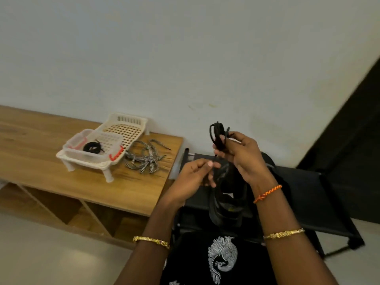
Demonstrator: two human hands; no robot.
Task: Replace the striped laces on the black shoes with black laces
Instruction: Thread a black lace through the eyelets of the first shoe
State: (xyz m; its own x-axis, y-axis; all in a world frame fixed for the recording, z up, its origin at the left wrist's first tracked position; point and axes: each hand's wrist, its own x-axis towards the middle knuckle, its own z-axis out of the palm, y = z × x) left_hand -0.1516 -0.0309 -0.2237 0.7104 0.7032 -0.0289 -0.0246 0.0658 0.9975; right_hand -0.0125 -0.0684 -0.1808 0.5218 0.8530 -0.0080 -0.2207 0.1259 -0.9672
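The black lace (217, 134) is a thin dark cord wound into loose loops, held up in front of the wall by the right hand (242, 156), whose fingers curl round the bundle. One strand drops from it to the left hand (195, 175), which pinches it between thumb and fingers. Below both hands a black shoe (226, 200) sits on a dark rack (308, 202), partly hidden by the wrists. On the wooden table (61, 177) to the left, the striped laces (144, 159) lie in a loose tangle, black and white. Just beside them, a white basket (107, 145) carries a clear tub (76, 149) with another coiled black lace (92, 147) inside.
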